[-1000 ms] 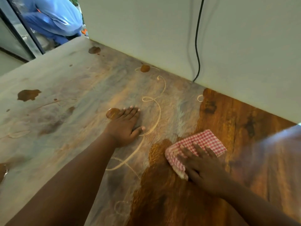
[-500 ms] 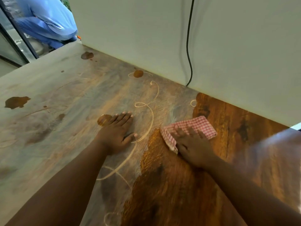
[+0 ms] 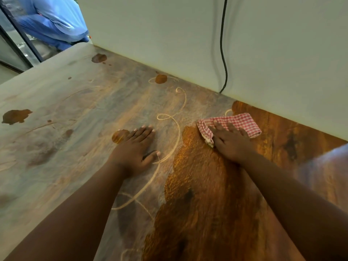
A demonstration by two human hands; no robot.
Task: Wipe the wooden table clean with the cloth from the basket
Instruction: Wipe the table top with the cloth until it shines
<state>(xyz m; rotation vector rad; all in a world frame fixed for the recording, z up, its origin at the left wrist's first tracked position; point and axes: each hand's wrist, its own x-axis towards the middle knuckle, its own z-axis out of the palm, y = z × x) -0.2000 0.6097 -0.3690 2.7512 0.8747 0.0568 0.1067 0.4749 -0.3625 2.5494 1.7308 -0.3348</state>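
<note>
The wooden table point(image 3: 79, 102) fills the view, dusty grey on the left and glossy brown on the wiped right part. A folded red-and-white checked cloth point(image 3: 243, 122) lies near the wall at the edge of the wiped area. My right hand point(image 3: 228, 142) presses flat on the cloth with fingers spread. To its left, my left hand point(image 3: 134, 149) rests flat on the dusty surface, its fingers straight, next to a brown wet spot point(image 3: 118, 135). No basket is in view.
A white wall point(image 3: 263, 53) runs along the table's far side, with a black cable point(image 3: 223, 53) hanging down to the tabletop. Brown stains point(image 3: 16, 115) dot the left part. A person in blue point(image 3: 54, 19) crouches beyond the far left corner.
My right hand has pushed the cloth away from me, towards the wall, leaving more wiped brown wood behind it. My left hand stays planted in the same spot.
</note>
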